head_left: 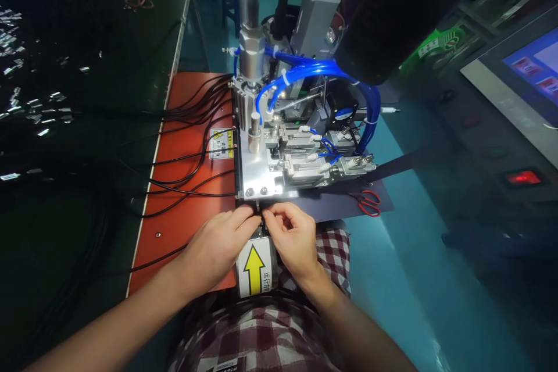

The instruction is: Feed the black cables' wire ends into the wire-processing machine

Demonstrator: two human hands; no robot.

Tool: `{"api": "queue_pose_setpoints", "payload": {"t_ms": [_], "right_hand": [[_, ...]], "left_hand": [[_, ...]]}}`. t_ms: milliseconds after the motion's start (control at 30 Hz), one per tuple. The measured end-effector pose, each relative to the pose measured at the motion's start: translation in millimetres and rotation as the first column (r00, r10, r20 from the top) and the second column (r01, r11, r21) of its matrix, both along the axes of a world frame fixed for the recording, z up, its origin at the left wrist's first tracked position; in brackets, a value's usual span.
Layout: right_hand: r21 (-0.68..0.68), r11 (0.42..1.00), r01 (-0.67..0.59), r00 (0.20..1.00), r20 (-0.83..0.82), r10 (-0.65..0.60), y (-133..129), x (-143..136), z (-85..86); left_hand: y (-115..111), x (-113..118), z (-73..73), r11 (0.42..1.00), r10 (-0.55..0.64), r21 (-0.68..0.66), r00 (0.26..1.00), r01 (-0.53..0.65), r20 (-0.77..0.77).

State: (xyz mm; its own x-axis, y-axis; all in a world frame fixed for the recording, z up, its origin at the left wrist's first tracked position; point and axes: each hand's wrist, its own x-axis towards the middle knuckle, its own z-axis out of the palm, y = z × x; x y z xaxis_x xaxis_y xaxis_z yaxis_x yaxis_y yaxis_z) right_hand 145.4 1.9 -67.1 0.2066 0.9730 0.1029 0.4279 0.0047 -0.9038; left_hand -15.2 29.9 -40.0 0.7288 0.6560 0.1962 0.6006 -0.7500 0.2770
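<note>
A metal machine (259,168) with air cylinders stands in front of me. My left hand (222,241) is closed in a pinch at its near edge, the fingertips over a dark slot below two bolts. Just to the right, my right hand (296,235) pinches with thumb and forefinger at the same slot. Whatever lies between the fingertips is too small and too hidden to name. Right under both hands sits a white label with a yellow arrow (254,270). Several black cables (192,151) run leftward from the machine over an orange board (174,232).
Red-handled scissors (369,203) lie on the dark sheet right of the machine. Blue air tubes (314,70) arch over the cylinders. Shiny small parts (56,110) are spread on the dark surface at left. A control panel with a screen (536,70) stands at right.
</note>
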Motion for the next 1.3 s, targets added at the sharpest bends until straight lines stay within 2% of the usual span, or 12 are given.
{"api": "queue_pose_setpoints", "payload": {"t_ms": [233,333,467,700,833,1033,1200,1300], "right_hand": [[0.014,1.0,0.02,0.999,-0.039,-0.019,-3,1,-5.4],[-0.077,0.997,0.03,0.99,-0.137,-0.041,-3,2,-6.0],[-0.289,0.957,-0.039,0.878,-0.468,-0.105,0,3,-5.2],[-0.387,0.913,-0.133,0.758,-0.633,-0.158,3,6,-7.5],[-0.393,0.911,-0.126,0.756,-0.632,-0.168,2,10,-11.2],[-0.294,0.95,-0.108,0.842,-0.534,-0.069,0,8,-7.8],[-0.329,0.928,-0.178,0.758,-0.647,-0.084,4,7,-8.9],[-0.337,0.914,-0.225,0.728,-0.681,-0.072,5,9,-11.1]], "left_hand": [[0,0,0.7,1.0,-0.003,-0.004,1.0,0.003,0.003],[-1,0,1.2,1.0,-0.007,-0.021,1.0,0.007,-0.002],[-1,0,0.2,1.0,0.001,-0.026,1.0,-0.002,-0.019],[-1,0,1.3,0.999,0.01,-0.032,1.0,-0.011,-0.025],[-3,-1,3.9,1.0,0.01,-0.024,0.999,-0.011,-0.034],[-2,-1,2.3,1.0,0.003,0.011,1.0,-0.003,-0.014],[-4,1,9.3,0.998,0.003,0.061,0.996,0.003,-0.094],[-12,6,17.5,0.994,0.07,0.096,0.975,-0.05,-0.211]]}}
